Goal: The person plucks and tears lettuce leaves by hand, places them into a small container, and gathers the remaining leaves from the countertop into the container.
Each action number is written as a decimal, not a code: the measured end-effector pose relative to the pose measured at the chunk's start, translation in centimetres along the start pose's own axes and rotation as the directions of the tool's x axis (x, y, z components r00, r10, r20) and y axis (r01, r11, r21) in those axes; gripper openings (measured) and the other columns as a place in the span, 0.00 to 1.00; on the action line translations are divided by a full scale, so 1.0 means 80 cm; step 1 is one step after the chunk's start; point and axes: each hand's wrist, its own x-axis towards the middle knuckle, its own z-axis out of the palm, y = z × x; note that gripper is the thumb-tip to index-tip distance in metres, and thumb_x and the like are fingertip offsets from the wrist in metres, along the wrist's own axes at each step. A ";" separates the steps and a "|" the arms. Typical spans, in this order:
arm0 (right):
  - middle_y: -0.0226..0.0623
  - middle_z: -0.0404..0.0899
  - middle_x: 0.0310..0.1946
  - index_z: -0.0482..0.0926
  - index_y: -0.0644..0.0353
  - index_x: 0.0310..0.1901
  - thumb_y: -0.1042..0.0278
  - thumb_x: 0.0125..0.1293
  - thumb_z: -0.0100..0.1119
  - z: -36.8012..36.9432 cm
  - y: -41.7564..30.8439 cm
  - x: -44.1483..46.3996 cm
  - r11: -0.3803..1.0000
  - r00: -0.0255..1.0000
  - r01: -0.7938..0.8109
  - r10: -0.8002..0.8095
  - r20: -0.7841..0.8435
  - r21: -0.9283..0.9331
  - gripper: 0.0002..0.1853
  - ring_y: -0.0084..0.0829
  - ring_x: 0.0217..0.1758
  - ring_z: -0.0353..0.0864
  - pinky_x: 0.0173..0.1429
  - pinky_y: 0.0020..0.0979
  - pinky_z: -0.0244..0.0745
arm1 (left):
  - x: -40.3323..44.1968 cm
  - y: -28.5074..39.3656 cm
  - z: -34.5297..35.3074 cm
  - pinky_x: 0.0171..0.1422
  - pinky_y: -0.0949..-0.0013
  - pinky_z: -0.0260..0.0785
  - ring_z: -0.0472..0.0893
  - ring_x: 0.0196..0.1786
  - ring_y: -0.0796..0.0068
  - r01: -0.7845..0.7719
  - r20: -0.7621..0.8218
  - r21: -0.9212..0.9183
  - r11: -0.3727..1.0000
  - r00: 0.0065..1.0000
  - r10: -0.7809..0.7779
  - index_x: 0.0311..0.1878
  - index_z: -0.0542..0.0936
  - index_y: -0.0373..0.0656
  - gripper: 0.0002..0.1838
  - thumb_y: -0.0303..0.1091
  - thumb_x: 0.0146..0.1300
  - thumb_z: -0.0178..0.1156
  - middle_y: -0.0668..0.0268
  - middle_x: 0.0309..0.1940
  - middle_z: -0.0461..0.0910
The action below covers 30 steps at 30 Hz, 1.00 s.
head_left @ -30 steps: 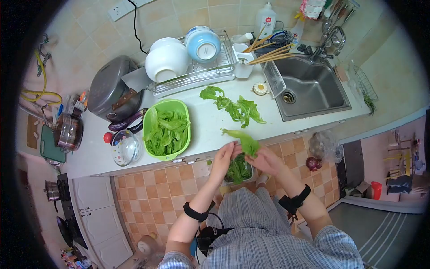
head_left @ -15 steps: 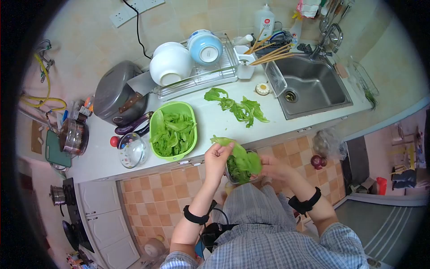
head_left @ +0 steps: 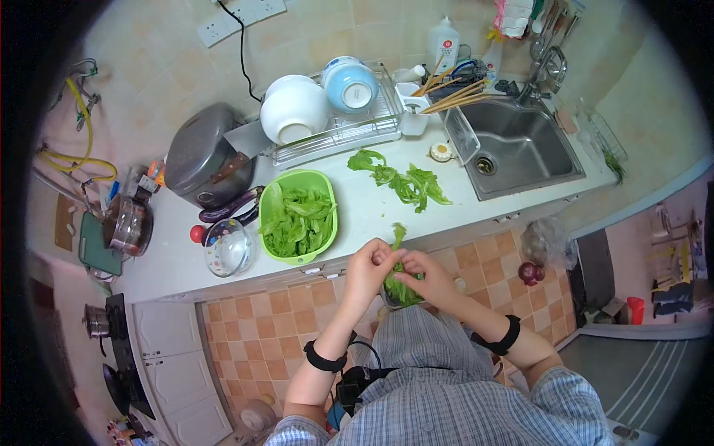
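Close together in front of my body, my left hand and my right hand are both closed on a green lettuce leaf. One end of the leaf sticks up above the fingers; its middle is covered by them. Below the hands, more greens show in a container largely hidden by my hands and clothing. On the counter to the left stands a light green basin holding many lettuce leaves. Several loose leaf pieces lie on the white counter ahead.
Behind the basin are a dish rack with upturned bowls, a cleaver, a grey pot and eggplants. A glass bowl sits left of the basin. The sink is at the right. Red onions lie on the floor.
My hands have come together, with my right hand moving left to grip the leaf. The leaf was spread broad between them and now appears bunched. The view has shifted slightly.
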 end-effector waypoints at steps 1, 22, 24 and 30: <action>0.34 0.73 0.39 0.70 0.66 0.43 0.67 0.56 0.58 0.003 0.010 0.002 0.983 0.997 -0.076 0.074 0.017 0.167 0.16 0.23 0.41 0.74 0.46 0.25 0.69 | 0.000 -0.002 -0.003 0.21 0.83 0.56 0.66 0.18 0.89 0.016 0.053 -0.089 0.996 0.999 -0.012 0.24 0.68 0.41 0.10 0.29 0.53 0.61 0.74 0.16 0.70; 0.34 0.76 0.37 0.73 0.67 0.43 0.74 0.59 0.50 -0.021 0.035 -0.013 0.958 0.999 -0.029 0.035 -0.015 0.284 0.11 0.22 0.41 0.74 0.46 0.23 0.70 | -0.012 -0.053 -0.017 0.34 0.79 0.66 0.75 0.28 0.83 0.152 0.241 -0.309 0.939 0.968 -0.077 0.33 0.74 0.37 0.11 0.36 0.62 0.50 0.68 0.26 0.77; 0.33 0.76 0.37 0.73 0.66 0.43 0.74 0.59 0.50 -0.024 0.046 -0.019 0.956 0.991 -0.133 0.130 0.029 0.261 0.11 0.21 0.41 0.74 0.45 0.22 0.69 | -0.014 -0.072 -0.014 0.32 0.79 0.65 0.75 0.27 0.83 0.154 0.304 -0.130 0.980 0.947 -0.108 0.32 0.74 0.36 0.12 0.37 0.61 0.51 0.68 0.24 0.77; 0.39 0.77 0.37 0.71 0.66 0.48 0.66 0.59 0.52 -0.031 0.120 -0.025 0.970 0.969 -0.241 0.241 0.052 -0.019 0.17 0.29 0.40 0.76 0.44 0.27 0.70 | -0.026 -0.127 -0.005 0.34 0.71 0.67 0.76 0.28 0.71 0.061 0.389 0.357 0.932 0.897 -0.208 0.34 0.75 0.35 0.18 0.44 0.57 0.55 0.59 0.27 0.78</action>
